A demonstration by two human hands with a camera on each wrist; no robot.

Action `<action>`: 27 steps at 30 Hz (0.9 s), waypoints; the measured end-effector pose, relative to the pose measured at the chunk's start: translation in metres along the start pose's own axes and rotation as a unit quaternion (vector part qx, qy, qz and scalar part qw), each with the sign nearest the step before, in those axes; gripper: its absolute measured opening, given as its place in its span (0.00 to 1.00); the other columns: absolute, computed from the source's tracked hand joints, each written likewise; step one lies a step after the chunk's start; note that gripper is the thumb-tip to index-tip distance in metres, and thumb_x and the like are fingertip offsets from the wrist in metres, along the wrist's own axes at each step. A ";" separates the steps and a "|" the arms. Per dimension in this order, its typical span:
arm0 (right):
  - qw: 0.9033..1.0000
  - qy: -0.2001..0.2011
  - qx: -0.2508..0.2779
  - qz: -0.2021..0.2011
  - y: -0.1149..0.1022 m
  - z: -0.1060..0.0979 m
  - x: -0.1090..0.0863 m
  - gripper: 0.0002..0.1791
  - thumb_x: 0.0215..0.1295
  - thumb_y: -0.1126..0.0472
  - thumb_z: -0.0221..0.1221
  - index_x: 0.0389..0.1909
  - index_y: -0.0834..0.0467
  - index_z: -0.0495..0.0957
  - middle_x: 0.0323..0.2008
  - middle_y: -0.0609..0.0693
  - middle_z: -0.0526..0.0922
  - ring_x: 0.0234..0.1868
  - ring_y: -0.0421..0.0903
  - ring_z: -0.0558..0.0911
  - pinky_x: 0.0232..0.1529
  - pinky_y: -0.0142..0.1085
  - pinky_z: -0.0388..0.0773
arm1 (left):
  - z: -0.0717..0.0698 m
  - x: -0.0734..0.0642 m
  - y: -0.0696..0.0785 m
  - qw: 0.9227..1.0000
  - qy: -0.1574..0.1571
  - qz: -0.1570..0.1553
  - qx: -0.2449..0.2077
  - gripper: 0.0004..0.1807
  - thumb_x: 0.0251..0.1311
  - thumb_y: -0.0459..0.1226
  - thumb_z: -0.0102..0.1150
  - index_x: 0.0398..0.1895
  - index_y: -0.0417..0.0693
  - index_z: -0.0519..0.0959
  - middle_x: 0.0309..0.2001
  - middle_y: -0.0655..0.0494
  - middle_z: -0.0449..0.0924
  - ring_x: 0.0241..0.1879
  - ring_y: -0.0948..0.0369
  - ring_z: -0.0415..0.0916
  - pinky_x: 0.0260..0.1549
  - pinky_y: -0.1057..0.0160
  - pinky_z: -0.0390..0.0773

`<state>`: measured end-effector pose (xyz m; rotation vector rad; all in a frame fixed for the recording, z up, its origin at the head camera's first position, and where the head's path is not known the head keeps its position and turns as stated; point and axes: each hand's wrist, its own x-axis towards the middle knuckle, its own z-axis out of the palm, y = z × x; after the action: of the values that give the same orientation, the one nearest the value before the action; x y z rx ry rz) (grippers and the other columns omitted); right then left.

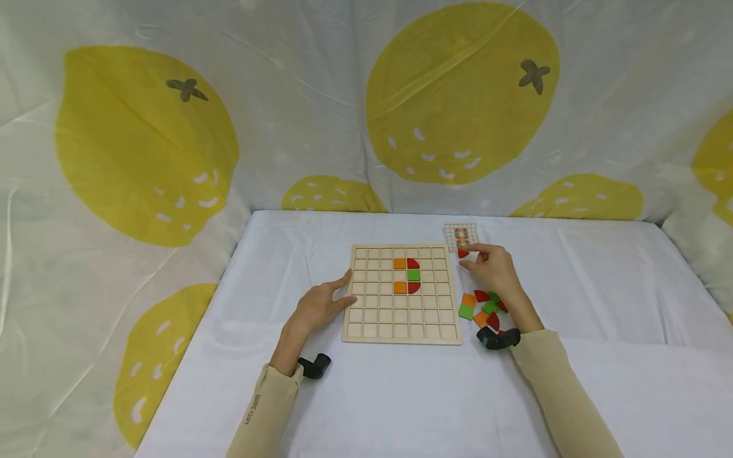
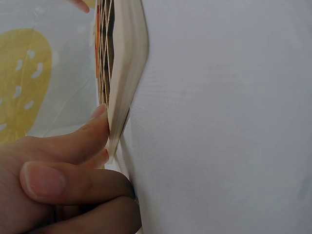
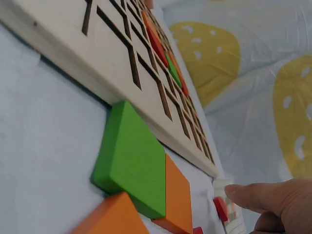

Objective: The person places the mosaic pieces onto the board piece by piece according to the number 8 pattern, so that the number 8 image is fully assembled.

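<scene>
One red piece [image 1: 463, 253] — right hand's [image 1: 495, 268] hold is unclear.

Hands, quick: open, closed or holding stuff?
Left hand: open, touching the wooden board.
Right hand: at a red piece; can't tell if gripping.

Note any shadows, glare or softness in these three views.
Head view: soft, even light without harsh glare, but the pattern card is too small for fine detail; left wrist view: greyish and dim, with a shadow on the cloth beside the board; right wrist view: dark shadow under the board's edge, red piece slightly soft.
</scene>
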<state>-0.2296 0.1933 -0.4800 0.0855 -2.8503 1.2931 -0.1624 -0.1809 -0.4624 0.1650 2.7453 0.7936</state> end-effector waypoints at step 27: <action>0.997 -0.075 -0.021 -0.001 0.007 0.000 0.003 0.21 0.69 0.58 0.67 0.61 0.59 0.83 0.16 0.46 0.64 0.17 0.44 0.63 0.20 0.32 0.57 | 0.002 0.000 -0.001 1.000 -0.001 -0.008 -0.001 0.38 0.74 0.51 0.58 0.82 0.60 0.57 0.76 0.42 0.66 0.73 0.40 0.67 0.63 0.40 0.75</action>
<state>-0.2329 0.1975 -0.4855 0.1941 -2.9981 1.2788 -0.1622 -0.1802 -0.4645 0.1428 2.7412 0.7920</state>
